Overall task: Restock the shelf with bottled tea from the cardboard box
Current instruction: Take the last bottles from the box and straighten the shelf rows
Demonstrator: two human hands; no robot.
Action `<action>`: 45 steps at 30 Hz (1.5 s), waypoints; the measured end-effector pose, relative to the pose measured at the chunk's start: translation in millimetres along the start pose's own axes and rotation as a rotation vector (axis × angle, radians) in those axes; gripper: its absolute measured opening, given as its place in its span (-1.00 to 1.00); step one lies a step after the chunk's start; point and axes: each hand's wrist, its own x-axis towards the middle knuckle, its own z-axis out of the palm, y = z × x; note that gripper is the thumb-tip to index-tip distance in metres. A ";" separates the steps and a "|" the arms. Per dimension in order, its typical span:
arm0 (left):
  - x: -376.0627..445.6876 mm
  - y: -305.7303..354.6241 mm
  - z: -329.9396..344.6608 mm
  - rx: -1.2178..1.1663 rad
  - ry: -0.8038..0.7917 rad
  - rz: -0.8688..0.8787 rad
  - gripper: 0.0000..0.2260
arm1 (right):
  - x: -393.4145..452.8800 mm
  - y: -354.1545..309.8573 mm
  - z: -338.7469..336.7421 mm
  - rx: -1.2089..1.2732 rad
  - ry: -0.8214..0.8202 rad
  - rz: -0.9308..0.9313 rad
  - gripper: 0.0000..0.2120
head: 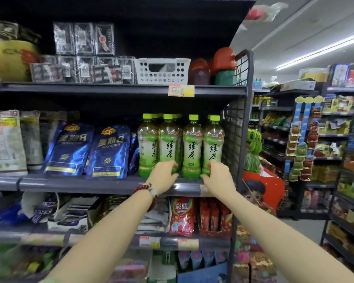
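Left hand [165,175]: fingers curled round the base of a clear green-capped plastic tea bottle [168,144].
Right hand [217,176]: grips the rightmost matching tea bottle [213,144] low down.
Bottles: upright at the grey metal shelf [90,183] front edge.

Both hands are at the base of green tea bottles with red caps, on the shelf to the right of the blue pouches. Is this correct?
Not quite: the caps are lime green, not red. In the head view, the left hand and right hand are at the base of the green tea bottles, which stand on the shelf to the right of the blue pouches.
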 end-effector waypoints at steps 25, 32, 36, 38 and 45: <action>41.1 -97.3 -35.3 -0.375 0.178 -0.244 -0.36 | 42.5 -103.1 73.3 0.317 0.024 0.162 -0.24; 52.7 -110.9 -25.4 -0.504 0.189 -0.221 -0.44 | 49.5 -101.3 79.5 0.398 0.008 0.222 -0.27; 58.4 -124.0 -38.2 -0.652 -0.069 -0.175 -0.46 | 50.4 -98.3 72.7 0.376 -0.046 0.205 -0.24; 58.6 -122.5 -36.5 -0.668 -0.052 -0.182 -0.41 | 50.5 -97.5 71.6 0.371 -0.044 0.208 -0.23; 62.8 -115.7 -30.3 -0.629 0.060 -0.244 -0.52 | 49.4 -97.7 70.9 0.383 -0.037 0.214 -0.23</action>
